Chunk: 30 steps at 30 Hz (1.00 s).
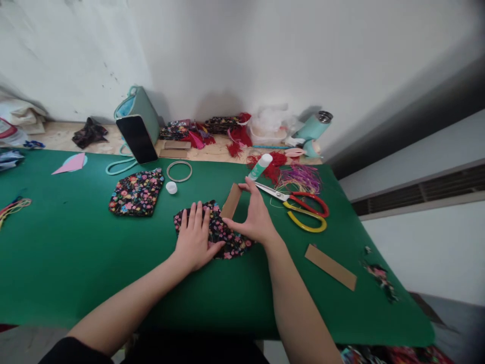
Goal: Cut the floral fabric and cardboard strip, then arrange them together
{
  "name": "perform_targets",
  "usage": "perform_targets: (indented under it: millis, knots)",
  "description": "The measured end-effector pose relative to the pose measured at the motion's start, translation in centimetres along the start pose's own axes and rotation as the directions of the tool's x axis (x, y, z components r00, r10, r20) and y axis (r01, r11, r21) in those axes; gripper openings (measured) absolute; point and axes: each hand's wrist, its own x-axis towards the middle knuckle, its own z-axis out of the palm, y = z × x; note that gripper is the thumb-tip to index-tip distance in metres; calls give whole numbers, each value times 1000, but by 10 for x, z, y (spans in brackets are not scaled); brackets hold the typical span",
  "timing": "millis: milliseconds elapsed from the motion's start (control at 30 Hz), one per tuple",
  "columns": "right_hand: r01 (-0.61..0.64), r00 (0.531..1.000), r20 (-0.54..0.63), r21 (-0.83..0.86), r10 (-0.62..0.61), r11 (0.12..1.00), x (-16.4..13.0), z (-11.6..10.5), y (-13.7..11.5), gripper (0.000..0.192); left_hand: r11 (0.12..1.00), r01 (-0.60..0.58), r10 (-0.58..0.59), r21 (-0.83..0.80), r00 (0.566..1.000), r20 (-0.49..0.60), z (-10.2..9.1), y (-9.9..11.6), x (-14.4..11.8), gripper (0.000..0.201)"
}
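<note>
Cardboard strip point(231, 200) stands on edge at the far rim of the dark floral fabric piece point(227, 237) on the green table point(76, 253), pinched by the right hand point(254, 215), while the left hand point(196, 237) presses flat and open on the cloth. If that pressure eases, the fabric could slide and the strip tip over, and the open glue bottle point(260, 166) nearby might smear things. No writing is readable anywhere.

Left hand point(195, 237) flat on dark floral fabric piece point(217, 233) | right hand point(254, 215) fingers pinching brown card strip point(231, 200) over the fabric | green worktop point(76, 253) | scissors point(299, 205) just right of the hands | second floral piece point(137, 192) to the left
</note>
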Motion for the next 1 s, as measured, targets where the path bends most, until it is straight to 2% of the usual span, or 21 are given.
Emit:
perform_targets:
  millis: [67, 133, 200, 300, 467, 667, 1000]
  knots:
    - [-14, 999, 39, 1, 14, 1000, -1, -1, -1, 107, 990, -143, 143, -21, 990, 9, 1, -13, 10, 89]
    - [-19, 997, 75, -2, 19, 1000, -1, -2, -2, 106, 973, -223, 224, -51, 975, 7, -1, -24, 20, 86]
    - [-14, 995, 96, -3, 14, 1000, -2, -2, -3, 106, 983, -176, 174, -60, 984, -31, -4, -28, 24, 84]
    - [10, 991, 136, 19, -12, 1000, -3, -3, -5, 106, 989, -135, 132, -52, 989, -67, -7, -22, 22, 83]
    - [67, 961, 265, 39, -75, 997, -3, -1, -4, 106, 988, -143, 142, -57, 990, -25, -2, -19, 16, 82]
    - [110, 935, 334, 47, -119, 993, -3, 3, 0, 107, 985, -163, 162, -55, 986, -25, -2, -28, 20, 57]
    - [109, 892, 437, 39, -115, 993, 1, 10, 0, 118, 990, -131, 132, -45, 991, 9, -3, -26, 20, 59]
